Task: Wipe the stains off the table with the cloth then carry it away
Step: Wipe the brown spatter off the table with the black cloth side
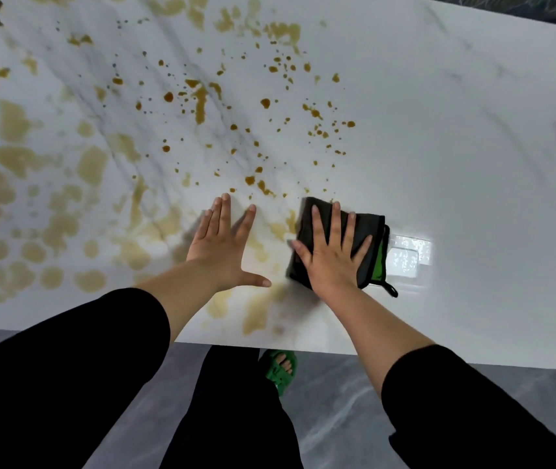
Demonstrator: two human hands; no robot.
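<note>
Ten fingers (336, 225) lie straight and spread, curled round nothing. Those of our right hand (332, 258) press flat on the cloth (371, 225); those of our left hand (222, 252) spread low over the table (456, 147) just left of it, and we cannot tell whether they touch. The cloth, dark grey and folded, with a green edge and a small black loop at its near right corner, lies on the table close to the near edge, at the right fringe of the stains (198, 103). Brown drops and paler smears cover the white marbled top leftward and away from us. Black sleeves (66, 367) run back from both forearms. Below the table edge a green sandal (281, 370) stands on the grey floor (337, 418)
</note>
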